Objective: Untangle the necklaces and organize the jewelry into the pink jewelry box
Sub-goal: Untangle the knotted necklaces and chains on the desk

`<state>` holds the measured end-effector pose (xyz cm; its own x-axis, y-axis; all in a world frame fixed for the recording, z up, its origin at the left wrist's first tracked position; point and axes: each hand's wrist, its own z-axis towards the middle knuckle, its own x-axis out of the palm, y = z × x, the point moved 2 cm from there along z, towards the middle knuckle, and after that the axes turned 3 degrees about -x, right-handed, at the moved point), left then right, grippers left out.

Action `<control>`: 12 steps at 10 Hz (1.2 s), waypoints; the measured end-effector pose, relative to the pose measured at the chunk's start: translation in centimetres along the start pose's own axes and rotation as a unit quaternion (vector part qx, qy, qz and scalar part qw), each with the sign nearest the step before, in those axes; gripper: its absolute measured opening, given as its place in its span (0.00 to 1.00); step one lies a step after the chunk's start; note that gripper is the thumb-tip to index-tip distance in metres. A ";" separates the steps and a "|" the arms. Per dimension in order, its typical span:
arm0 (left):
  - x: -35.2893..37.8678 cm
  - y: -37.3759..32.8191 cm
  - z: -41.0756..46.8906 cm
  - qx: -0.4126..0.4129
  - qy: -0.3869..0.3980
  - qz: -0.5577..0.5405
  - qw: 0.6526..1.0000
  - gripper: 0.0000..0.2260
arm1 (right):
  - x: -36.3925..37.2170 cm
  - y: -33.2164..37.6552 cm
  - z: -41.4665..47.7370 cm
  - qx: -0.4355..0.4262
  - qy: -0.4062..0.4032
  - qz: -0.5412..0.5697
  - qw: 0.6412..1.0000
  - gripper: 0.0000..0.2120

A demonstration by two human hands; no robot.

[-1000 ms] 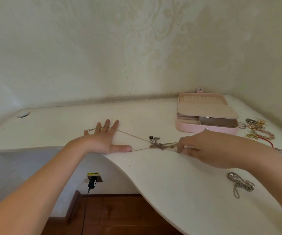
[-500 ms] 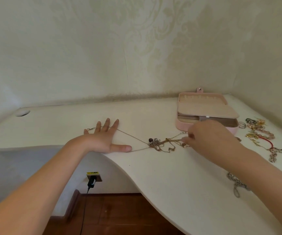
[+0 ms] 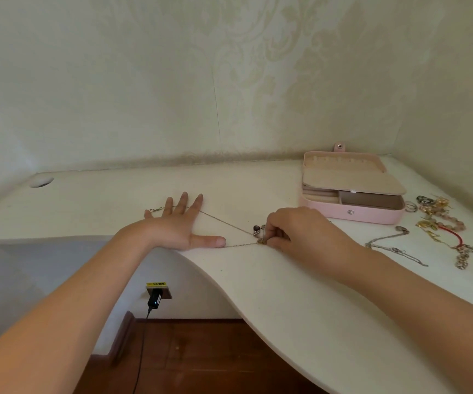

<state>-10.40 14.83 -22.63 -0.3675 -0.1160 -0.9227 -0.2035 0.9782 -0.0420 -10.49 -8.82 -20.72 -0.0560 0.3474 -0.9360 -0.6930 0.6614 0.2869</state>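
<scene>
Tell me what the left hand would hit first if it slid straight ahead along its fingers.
The left hand lies flat, fingers aimed at the back wall. Only bare desk shows ahead, so it would probably reach the wall first; depth is hard to judge.

Yellow sticker [image 3: 156, 284]: on top of the wall socket [image 3: 159, 293], at 7 o'clock in the view; dark characters, too small to read.
Readable text: none.

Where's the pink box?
In the head view the pink box sits open at the back right of the desk, just beyond the right hand and left of the loose jewelry.
</scene>
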 end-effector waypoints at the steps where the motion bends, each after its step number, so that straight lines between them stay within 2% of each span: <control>1: 0.0 0.1 0.1 0.002 0.002 0.000 1.000 0.56 | -0.2 0.1 -0.1 -0.028 0.011 -0.066 0.997 0.06; 2: -0.1 0.1 0.0 0.002 0.003 -0.001 1.000 0.56 | -0.3 -0.4 -0.2 -0.022 0.014 -0.025 0.999 0.03; 3: 0.0 0.0 0.0 0.003 0.001 0.000 1.000 0.56 | -0.1 -0.7 -0.2 -0.008 0.008 0.062 0.998 0.03; 4: 0.0 0.0 0.1 0.002 0.000 -0.002 1.000 0.57 | 0.5 -0.5 -0.1 0.012 0.001 0.097 0.995 0.07; 5: 0.1 0.1 0.1 0.003 -0.003 -0.004 1.000 0.57 | 0.8 -0.1 0.3 0.030 -0.015 0.079 0.996 0.06; 6: 0.1 0.1 0.1 0.004 -0.003 -0.005 1.000 0.56 | 1.1 0.2 0.7 0.045 0.002 0.020 0.999 0.08; 7: 0.0 0.0 0.1 0.004 0.000 -0.003 1.000 0.56 | 1.4 0.2 0.6 0.016 0.042 -0.081 0.996 0.11; 8: 0.0 0.0 0.1 0.005 0.001 -0.004 1.000 0.57 | 0.8 -0.3 0.0 -0.010 0.072 -0.120 0.990 0.11; 10: -0.1 0.2 0.2 0.009 0.011 0.001 1.000 0.57 | -2.1 -1.9 -1.7 0.001 0.130 -0.094 0.987 0.05; 12: -0.1 0.2 0.3 0.013 0.020 0.006 1.000 0.57 | -6.8 -5.8 -3.0 0.121 0.059 -0.120 0.984 0.12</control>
<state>-10.14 15.10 -22.61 -0.4053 -0.1101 -0.9075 -0.1751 0.9837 -0.0411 -8.23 -16.99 -16.62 -0.0049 0.0917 -0.9958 -0.5054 0.8590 0.0816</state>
